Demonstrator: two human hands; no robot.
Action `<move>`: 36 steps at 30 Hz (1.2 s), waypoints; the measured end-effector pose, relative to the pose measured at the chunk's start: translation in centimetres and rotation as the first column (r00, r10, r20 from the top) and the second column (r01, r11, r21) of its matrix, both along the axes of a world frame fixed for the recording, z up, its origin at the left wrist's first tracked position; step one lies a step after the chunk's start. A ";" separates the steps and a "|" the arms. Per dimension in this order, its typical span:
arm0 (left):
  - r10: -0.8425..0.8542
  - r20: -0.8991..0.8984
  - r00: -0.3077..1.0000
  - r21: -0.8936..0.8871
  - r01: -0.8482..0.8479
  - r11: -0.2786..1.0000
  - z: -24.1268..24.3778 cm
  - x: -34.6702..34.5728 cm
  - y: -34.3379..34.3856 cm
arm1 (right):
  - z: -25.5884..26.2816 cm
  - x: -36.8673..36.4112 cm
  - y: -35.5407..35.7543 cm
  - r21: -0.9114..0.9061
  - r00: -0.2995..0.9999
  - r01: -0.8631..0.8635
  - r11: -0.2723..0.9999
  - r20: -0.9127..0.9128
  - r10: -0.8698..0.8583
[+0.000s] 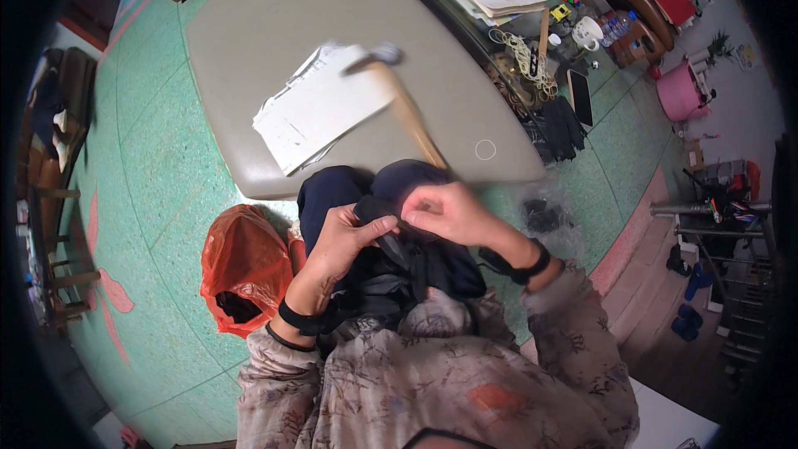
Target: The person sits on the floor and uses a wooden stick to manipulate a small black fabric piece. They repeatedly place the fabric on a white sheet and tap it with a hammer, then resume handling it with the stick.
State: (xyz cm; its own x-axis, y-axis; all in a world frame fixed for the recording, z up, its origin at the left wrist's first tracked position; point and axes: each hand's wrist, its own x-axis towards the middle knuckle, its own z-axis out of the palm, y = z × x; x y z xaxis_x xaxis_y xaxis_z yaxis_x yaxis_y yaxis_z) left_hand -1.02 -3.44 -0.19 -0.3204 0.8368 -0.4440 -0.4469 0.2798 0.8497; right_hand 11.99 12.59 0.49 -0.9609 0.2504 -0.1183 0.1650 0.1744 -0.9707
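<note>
In my left hand (349, 237) is a piece of black material (374, 209), held over my lap between thumb and fingers. My right hand (446, 212) is just to its right, thumb and forefinger pinched together; whether something thin is between them is too small to tell. More black strips of fabric (380, 290) lie in a heap across my lap, partly hidden by my forearms. Beyond my knees a hammer with a wooden handle (411, 118) rests on a stack of white papers (324, 106). Both lie on a grey padded bench (249, 31).
An orange-red plastic bag (243, 249) with dark contents stands open on the green floor at left. At right are a clear plastic bag (548, 215) with black pieces and a bundle of black strips (560, 128). A glass table holds a phone (580, 98), tangled cord (520, 53) and mugs.
</note>
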 end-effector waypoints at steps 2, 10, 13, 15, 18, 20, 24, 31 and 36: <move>0.023 0.022 0.999 -0.012 -0.023 1.000 0.1 0.1 0.0 | 0.4 0.0 0.0 0.039 1.000 -0.018 0.999 0.017 0.018; -0.022 -0.031 0.999 -0.017 0.021 1.000 -0.2 0.5 0.2 | 0.2 -0.3 -1.0 0.164 0.997 0.049 0.985 -0.067 -0.038; -0.034 -0.030 0.999 -0.019 0.033 0.999 -0.3 0.5 0.2 | 0.3 -0.3 -1.0 0.278 0.993 0.022 0.960 -0.115 0.010; 0.018 0.045 0.999 0.004 -0.018 1.000 -0.9 0.7 -0.1 | 0.9 -0.3 -1.1 0.197 0.998 0.025 0.980 -0.070 -0.011; 0.061 -0.075 0.995 0.053 -0.057 0.997 -0.9 0.9 -0.2 | 0.7 -0.2 -1.3 0.133 0.997 0.032 0.991 -0.068 -0.023; 0.068 -0.064 0.996 0.092 -0.062 0.994 -0.4 0.9 -0.1 | 0.6 -0.2 -1.3 0.133 0.997 0.033 0.991 -0.068 -0.024; 0.017 -0.005 1.000 0.153 -0.017 0.988 -0.5 0.8 -0.1 | 1.3 -0.2 -1.3 0.185 1.000 -0.013 0.983 0.004 0.012; -0.039 0.122 0.992 0.137 0.022 0.990 -0.3 0.7 0.0 | 0.7 0.2 -1.4 -0.005 1.000 0.009 1.000 0.008 -0.009; -0.021 0.093 0.995 0.101 0.011 0.995 -1.2 1.1 -0.1 | 0.7 0.4 -0.8 0.083 0.994 0.021 0.996 0.104 -0.030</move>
